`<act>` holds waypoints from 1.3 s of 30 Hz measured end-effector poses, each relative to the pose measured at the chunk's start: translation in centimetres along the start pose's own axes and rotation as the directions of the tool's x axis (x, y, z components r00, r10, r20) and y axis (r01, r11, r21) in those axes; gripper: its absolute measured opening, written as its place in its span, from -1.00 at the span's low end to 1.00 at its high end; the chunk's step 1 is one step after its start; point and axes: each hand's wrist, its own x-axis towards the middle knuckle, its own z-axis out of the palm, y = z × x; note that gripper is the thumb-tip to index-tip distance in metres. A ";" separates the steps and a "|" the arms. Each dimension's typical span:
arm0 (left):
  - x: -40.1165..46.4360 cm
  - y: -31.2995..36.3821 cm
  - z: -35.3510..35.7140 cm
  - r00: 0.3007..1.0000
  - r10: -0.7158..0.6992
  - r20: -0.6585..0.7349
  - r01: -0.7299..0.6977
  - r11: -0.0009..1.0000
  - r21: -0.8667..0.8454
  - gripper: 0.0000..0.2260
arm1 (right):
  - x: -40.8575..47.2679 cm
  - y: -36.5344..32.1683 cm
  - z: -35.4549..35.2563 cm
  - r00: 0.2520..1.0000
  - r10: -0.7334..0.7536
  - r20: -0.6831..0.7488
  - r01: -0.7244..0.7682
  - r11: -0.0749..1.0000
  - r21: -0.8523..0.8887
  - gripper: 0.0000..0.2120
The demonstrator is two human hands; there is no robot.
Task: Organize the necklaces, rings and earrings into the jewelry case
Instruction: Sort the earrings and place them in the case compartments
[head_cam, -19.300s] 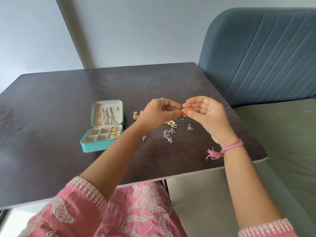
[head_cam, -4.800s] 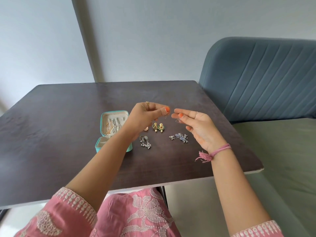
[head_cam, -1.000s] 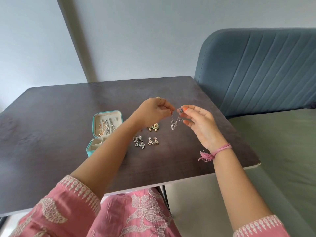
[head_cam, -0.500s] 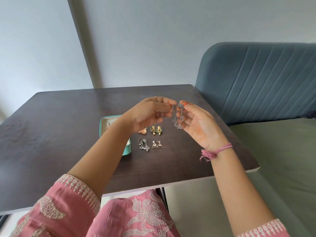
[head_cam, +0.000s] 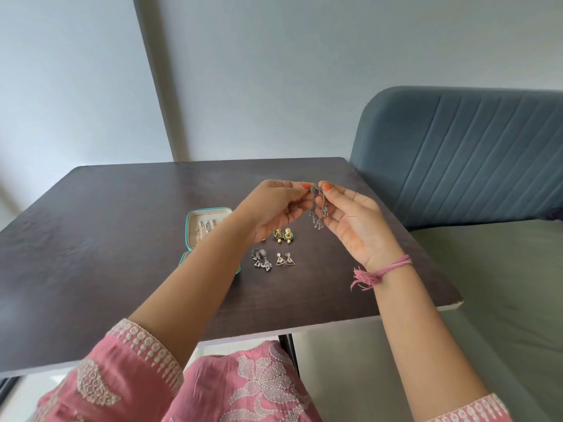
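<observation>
Near the centre of the frame, above the dark table (head_cam: pixel 100 226), the left hand (head_cam: pixel 274 210) and the right hand (head_cam: pixel 355 223) meet fingertip to fingertip, both pinching the top of a pair of long silver dangling earrings (head_cam: pixel 318 213) that hang down between the palms, clear of the tabletop. The other fingers of the left hand curl inward; those of the right are loosely bent, with a thin ring on one of them. Just below the hands, three more pairs lie on the table — gold-and-green earrings (head_cam: pixel 282 235) partly behind the left hand, dark silver chandelier earrings (head_cam: pixel 261 259) lower left of them, and small triangular earrings (head_cam: pixel 285 259) just beside those. The turquoise jewelry case (head_cam: pixel 207 226) stands open left of centre, largely hidden by the left forearm — chains show against its lid lining. A pink thread bracelet (head_cam: pixel 384 271) circles the right wrist.
</observation>
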 end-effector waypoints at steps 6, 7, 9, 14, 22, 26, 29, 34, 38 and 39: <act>-0.5 -0.1 0.5 0.995 0.102 -0.004 -0.100 0.982 0.157 -0.95 | -0.3 -0.3 0.1 1.000 0.000 -0.017 0.001 0.998 0.057 -0.92; -0.5 -0.1 0.5 0.994 0.105 0.001 -0.104 0.982 0.158 -0.95 | -0.3 -0.3 0.1 1.000 0.007 -0.014 -0.006 0.998 0.063 -0.92; -0.5 0.1 0.5 0.996 0.088 0.006 -0.088 0.986 0.144 -0.96 | -0.4 -0.3 0.1 1.000 0.021 -0.015 -0.019 0.997 0.077 -0.91; -0.3 0.2 0.6 0.997 0.072 -0.038 -0.064 0.983 0.170 -0.97 | -0.3 -0.3 -0.1 1.000 -0.008 -0.025 0.009 1.000 0.024 -0.87; 0.1 0.1 0.5 0.992 0.105 -0.063 -0.085 0.960 0.266 -0.96 | -0.3 -0.9 -0.1 0.996 -0.088 -0.007 0.084 0.966 -0.243 -0.85; 0.2 0.1 0.2 0.989 0.123 -0.080 -0.096 0.954 0.283 -0.94 | 0.0 -1.2 -0.2 0.996 -0.086 0.024 0.089 0.950 -0.298 -0.86; 0.2 0.2 -0.2 0.990 0.137 -0.046 -0.117 0.948 0.298 -0.95 | 0.1 -1.2 -0.3 0.994 -0.097 0.048 0.108 0.906 -0.408 -0.86; 0.1 0.5 -1.1 0.991 0.135 -0.015 -0.124 0.944 0.304 -0.97 | 0.6 -1.4 -0.4 0.990 -0.134 0.034 0.132 0.848 -0.514 -0.90; 0.2 0.7 -2.1 0.988 0.146 -0.042 -0.123 0.933 0.339 -0.97 | 1.0 -1.3 -0.5 0.992 -0.111 0.053 0.122 0.836 -0.536 -0.88; 0.2 0.8 -2.3 0.988 0.149 -0.046 -0.123 0.924 0.362 -0.96 | 1.2 -1.2 -0.5 0.993 -0.107 0.052 0.119 0.831 -0.543 -0.88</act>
